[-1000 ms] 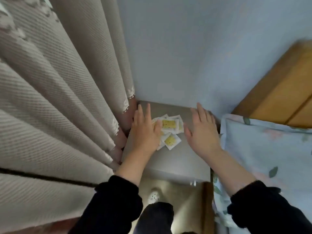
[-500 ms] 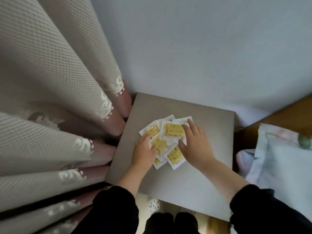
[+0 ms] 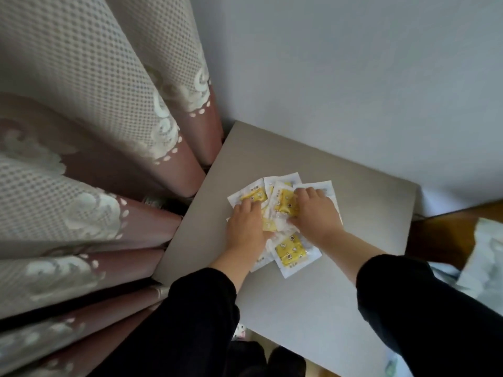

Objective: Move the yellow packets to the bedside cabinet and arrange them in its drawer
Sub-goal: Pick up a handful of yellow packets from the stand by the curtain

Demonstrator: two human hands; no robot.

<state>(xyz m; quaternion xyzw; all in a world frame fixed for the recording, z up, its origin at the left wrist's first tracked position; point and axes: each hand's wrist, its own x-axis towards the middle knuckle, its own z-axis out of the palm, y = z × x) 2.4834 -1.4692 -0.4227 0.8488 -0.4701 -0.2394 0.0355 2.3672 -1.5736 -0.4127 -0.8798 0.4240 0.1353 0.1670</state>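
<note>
You are looking straight down past your two black sleeves (image 3: 190, 322) at the bedside cabinet (image 3: 313, 308). Its flat grey top is filling the middle of the view. Just below the cabinet's near edge, your dark legs are showing, with a small white patterned thing beside them that is too small to make out.

On the cabinet top, towards its left side, the yellow packets (image 3: 290, 253) are lying in a loose, overlapping heap of white-bordered sachets. Both your hands are working on that heap, close together but not touching. Your left hand (image 3: 246, 227) is bearing down on the left part with its fingers bent over the packets. Your right hand (image 3: 317, 213) is curling over the right part, its thumb digging into the crumpled wrappers between the hands. One packet is sticking out flat on the near side of the heap, clear of both hands.

Left of the cabinet, a curtain (image 3: 95, 131) of pale mesh over mauve cloth is hanging in heavy folds, brushing the cabinet's left edge. Behind the cabinet a plain pale wall (image 3: 340, 77) is rising. Right of the cabinet, a brown wooden surface (image 3: 449, 235) is showing, and pale bedding (image 3: 484, 254) is lying beyond it.
</note>
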